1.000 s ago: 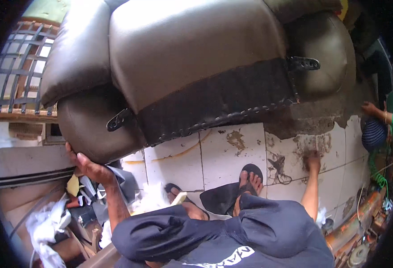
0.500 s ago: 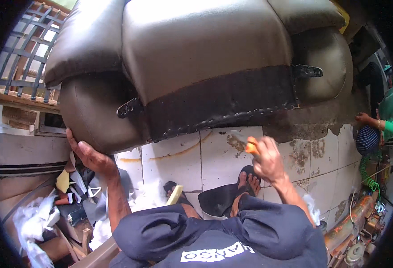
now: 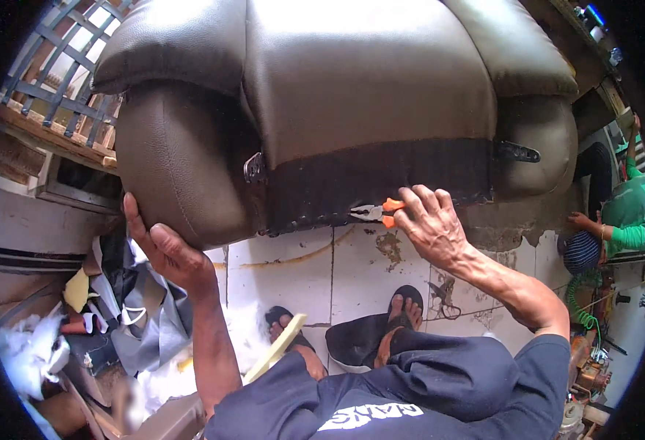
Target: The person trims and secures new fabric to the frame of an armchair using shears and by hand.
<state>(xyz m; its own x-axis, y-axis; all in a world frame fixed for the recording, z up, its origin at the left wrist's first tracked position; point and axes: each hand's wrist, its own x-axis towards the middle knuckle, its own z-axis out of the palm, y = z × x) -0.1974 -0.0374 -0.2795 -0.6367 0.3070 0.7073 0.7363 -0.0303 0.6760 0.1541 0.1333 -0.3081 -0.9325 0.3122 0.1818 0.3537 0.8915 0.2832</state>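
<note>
A brown leather sofa piece (image 3: pixel 370 77) fills the upper middle, with a black strip (image 3: pixel 381 165) along its lower edge, stapled at the border, and a metal bracket (image 3: pixel 255 169) near either end. My left hand (image 3: pixel 176 242) grips the underside of its rounded left end (image 3: pixel 168 161). My right hand (image 3: pixel 432 227) is closed round orange-handled pliers (image 3: pixel 370 212), whose metal jaws lie at the stapled edge of the strip.
A webbed wooden frame (image 3: pixel 55 81) stands upper left, offcuts and white stuffing (image 3: pixel 33 348) lower left. A person in green (image 3: pixel 623 216) is at right, near a green coiled hose (image 3: pixel 583 293) and machinery (image 3: pixel 586 367). My sandalled feet are on white tiles (image 3: pixel 278 257).
My right hand has risen from low at the right, bringing the pliers left and up to the stapled edge. My left hand stays on the sofa's left end. The view has shifted slightly.
</note>
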